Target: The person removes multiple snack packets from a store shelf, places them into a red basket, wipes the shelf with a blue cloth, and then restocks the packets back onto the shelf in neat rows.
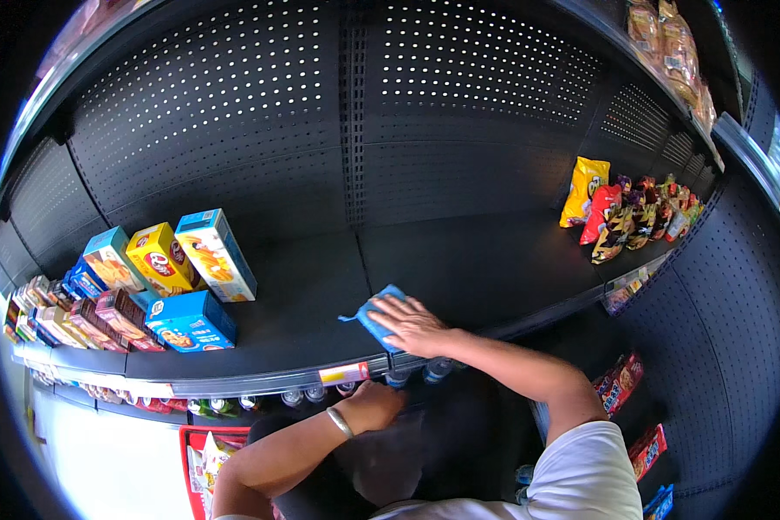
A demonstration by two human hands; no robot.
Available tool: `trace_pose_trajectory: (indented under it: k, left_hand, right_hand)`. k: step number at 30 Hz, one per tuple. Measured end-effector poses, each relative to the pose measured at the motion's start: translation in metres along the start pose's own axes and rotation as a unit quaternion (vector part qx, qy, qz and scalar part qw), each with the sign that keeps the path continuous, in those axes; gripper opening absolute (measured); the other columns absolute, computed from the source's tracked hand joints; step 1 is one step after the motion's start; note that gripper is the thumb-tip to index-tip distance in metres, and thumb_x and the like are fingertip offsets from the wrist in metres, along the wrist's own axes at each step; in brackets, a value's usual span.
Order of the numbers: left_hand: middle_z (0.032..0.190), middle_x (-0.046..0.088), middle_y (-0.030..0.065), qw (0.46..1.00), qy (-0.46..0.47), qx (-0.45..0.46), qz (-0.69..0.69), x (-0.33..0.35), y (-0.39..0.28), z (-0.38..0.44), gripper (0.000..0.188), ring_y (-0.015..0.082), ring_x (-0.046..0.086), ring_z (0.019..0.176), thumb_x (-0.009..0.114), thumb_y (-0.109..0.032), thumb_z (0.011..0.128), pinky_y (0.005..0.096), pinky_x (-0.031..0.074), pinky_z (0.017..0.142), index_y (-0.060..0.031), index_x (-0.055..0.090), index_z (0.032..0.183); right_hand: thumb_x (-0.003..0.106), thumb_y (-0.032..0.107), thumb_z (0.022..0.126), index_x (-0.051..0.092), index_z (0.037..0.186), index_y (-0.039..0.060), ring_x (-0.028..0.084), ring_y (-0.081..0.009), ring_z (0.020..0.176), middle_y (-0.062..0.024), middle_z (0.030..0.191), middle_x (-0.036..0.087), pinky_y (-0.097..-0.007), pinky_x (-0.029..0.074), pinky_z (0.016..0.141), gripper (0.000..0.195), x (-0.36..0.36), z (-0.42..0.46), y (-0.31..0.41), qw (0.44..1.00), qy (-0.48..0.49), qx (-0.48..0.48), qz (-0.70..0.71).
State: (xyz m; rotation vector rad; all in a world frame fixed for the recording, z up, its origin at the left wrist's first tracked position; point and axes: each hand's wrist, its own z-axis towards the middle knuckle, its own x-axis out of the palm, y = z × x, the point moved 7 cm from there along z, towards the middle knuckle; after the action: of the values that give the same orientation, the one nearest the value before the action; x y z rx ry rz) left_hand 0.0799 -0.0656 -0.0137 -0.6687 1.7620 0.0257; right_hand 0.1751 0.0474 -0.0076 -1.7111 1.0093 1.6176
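A folded blue cloth [370,316] lies on the black metal shelf [487,260], close to its front edge. My right hand [413,327] rests on the cloth with fingers spread, pressing it against the shelf. Below the shelf's front rail, my left hand [378,406] is curled near a price label [344,374]; its fingertips are hidden, so whether it holds anything does not show. A silver bangle [339,422] circles the left wrist. Nearest to the left on the shelf stand a blue carton [192,322] and a tall white and blue box [216,257].
More boxed snacks [114,315] line the shelf's left side. Bagged snacks [614,218] stand at the right end. Bottles [292,396] sit on the level below. A red basket [185,455] with packets is at lower left. A perforated back panel [234,130] rises behind.
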Motion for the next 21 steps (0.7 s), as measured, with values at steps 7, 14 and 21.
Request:
trace_pose_trajectory:
  k: [7, 14, 21]
  left_hand:
    - [0.098, 0.068, 0.0224, 1.000, -0.008, 0.010, 0.006, 0.008, 0.008, -0.002, 0.037, 0.0398, 0.067, 0.093, 0.064, -0.025, 0.083, 0.0524, 0.052, 0.076, 0.0002, 0.060, 0.110]
    - [0.097, 0.068, 0.0237, 0.999, -0.001, 0.028, 0.035, 0.025, 0.020, 0.012, 0.050, 0.0419, 0.067, 0.091, 0.073, -0.032, 0.080, 0.0520, 0.054, 0.075, -0.0020, 0.058, 0.117]
    - [0.097, 0.068, 0.0230, 1.000, 0.010, 0.008, 0.029, 0.013, 0.014, 0.008, 0.050, 0.0427, 0.066, 0.089, 0.070, -0.035, 0.082, 0.0512, 0.054, 0.073, -0.0020, 0.059, 0.117]
  right_hand:
    - [0.039, 0.040, 0.103, 0.015, 0.158, 0.0223, 0.007, -0.0291, 0.152, -0.0060, 0.166, 0.004, -0.0514, 0.011, 0.121, 0.063, -0.008, -0.071, -0.095, 0.986, -0.001, 0.162, 0.021]
    - [0.037, 0.046, 0.101, 0.020, 0.156, 0.0166, 0.015, -0.0334, 0.150, -0.0106, 0.164, 0.011, -0.0549, 0.019, 0.117, 0.065, -0.003, -0.153, -0.211, 0.934, -0.046, 0.353, 0.004]
    - [0.036, 0.050, 0.101, 0.023, 0.155, 0.0186, 0.017, -0.0336, 0.150, -0.0100, 0.164, 0.013, -0.0554, 0.021, 0.117, 0.064, 0.002, -0.223, -0.288, 0.855, -0.060, 0.514, 0.023]
